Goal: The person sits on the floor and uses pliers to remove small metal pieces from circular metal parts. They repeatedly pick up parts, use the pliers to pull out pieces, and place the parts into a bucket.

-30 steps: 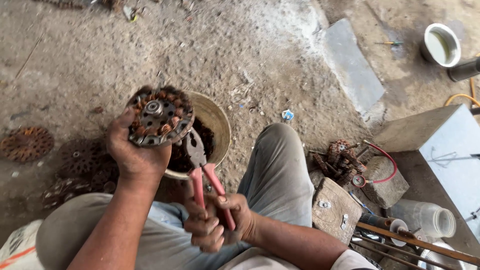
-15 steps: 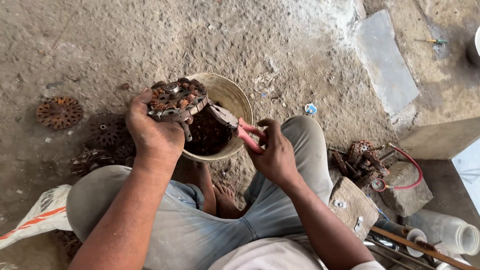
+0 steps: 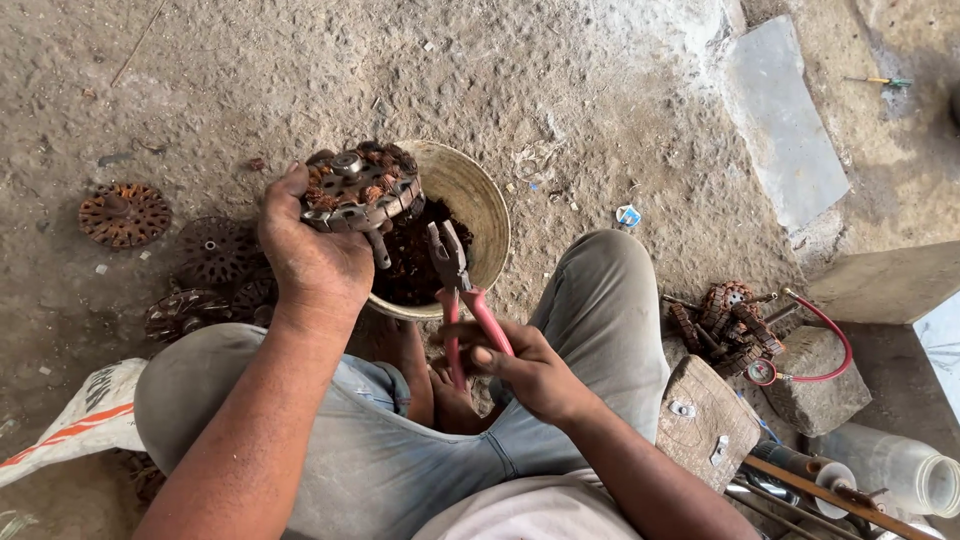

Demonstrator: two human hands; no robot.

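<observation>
My left hand (image 3: 312, 262) grips a round, rusty motor stator (image 3: 358, 188) with copper windings, holding it tilted over a worn bowl (image 3: 482, 205) that holds dark copper scraps. My right hand (image 3: 528, 370) holds red-handled pliers (image 3: 458, 285) by the handles, jaws pointing up toward the bowl, a little right of the stator. The jaws hold nothing that I can see. I sit on the ground with my knees on either side of the bowl.
Several stripped rusty stators (image 3: 125, 213) lie on the dirt at left. To the right sit another wound stator (image 3: 728, 318), a stone block (image 3: 818, 375) with a red hose, a wooden block (image 3: 705, 420), a plastic jar (image 3: 900, 468) and a grey slab (image 3: 782, 120).
My right hand has drawn the pliers back from the stator and down toward my lap. The stator stays over the bowl in my left hand.
</observation>
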